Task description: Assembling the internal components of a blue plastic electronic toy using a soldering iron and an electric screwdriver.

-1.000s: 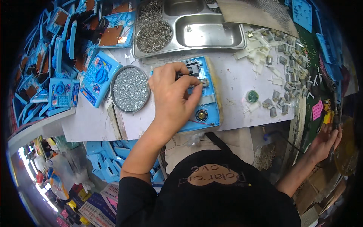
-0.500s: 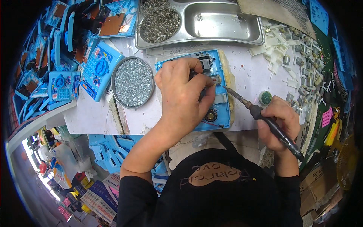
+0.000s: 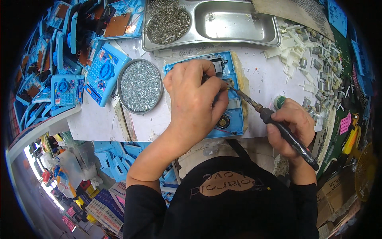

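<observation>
An opened blue plastic casing [image 3: 237, 121] lies in front of me with its inside facing up. A round black speaker [image 3: 224, 121] sits in its lower part and a dark rectangular part in its upper part. My left hand [image 3: 193, 97] is over the casing, thumb and fingers pinched together; what they hold is hidden. My right hand [image 3: 293, 123] is closed around the black handle of a soldering iron [image 3: 304, 152]. The iron's tip reaches the small metal part [image 3: 229, 83] beside my left fingertips; whether it touches cannot be made out.
A round dish of small screws [image 3: 139, 85] stands left of the casing. Behind is a metal tray [image 3: 234, 43] with small springs in one compartment. White plastic pieces and small motors [image 3: 304, 63] lie at right. Blue casings [image 3: 106, 75] pile up at left. A small green-topped container [image 3: 279, 102] is near my right hand.
The soldering iron's tip has moved slightly left to the metal part by my left fingers. My right hand has shifted a little with it. The left hand has barely moved.
</observation>
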### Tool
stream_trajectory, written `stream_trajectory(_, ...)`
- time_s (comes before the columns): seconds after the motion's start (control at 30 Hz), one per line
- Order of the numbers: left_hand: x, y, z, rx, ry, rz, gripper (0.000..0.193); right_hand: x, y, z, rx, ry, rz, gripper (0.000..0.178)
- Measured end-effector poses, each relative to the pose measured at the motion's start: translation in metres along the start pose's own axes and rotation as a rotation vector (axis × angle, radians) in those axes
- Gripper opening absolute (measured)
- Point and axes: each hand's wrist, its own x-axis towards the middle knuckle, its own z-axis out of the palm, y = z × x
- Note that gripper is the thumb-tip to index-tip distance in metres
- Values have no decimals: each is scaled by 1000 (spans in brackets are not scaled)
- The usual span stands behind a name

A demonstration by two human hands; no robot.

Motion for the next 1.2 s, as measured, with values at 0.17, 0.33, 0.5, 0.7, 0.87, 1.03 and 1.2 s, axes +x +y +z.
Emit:
stream_trajectory(0.17,1,1,-1,18,-16,-2,17,2,-2,-1,-29,-17,-3,24)
stream_trajectory(0.33,2,2,-1,23,-30,-15,16,1,-2,-2,-34,-16,26,25)
stream_trajectory(0.5,1,4,-1,12,-48,-29,17,0,-2,-3,-24,-2,14,25)
stream_trajectory(0.7,4,5,-3,58,-36,-11,15,0,0,-5,-10,24,6,24)
stream_trajectory(0.87,4,6,-4,69,-34,-11,16,0,0,-6,-25,43,-6,23)
stream_trajectory(1.03,2,7,-4,64,-31,-6,16,-3,1,-7,-7,55,13,23)
stream_trajectory(1.2,2,7,-4,62,-30,-10,17,-2,1,-9,-6,62,6,23)
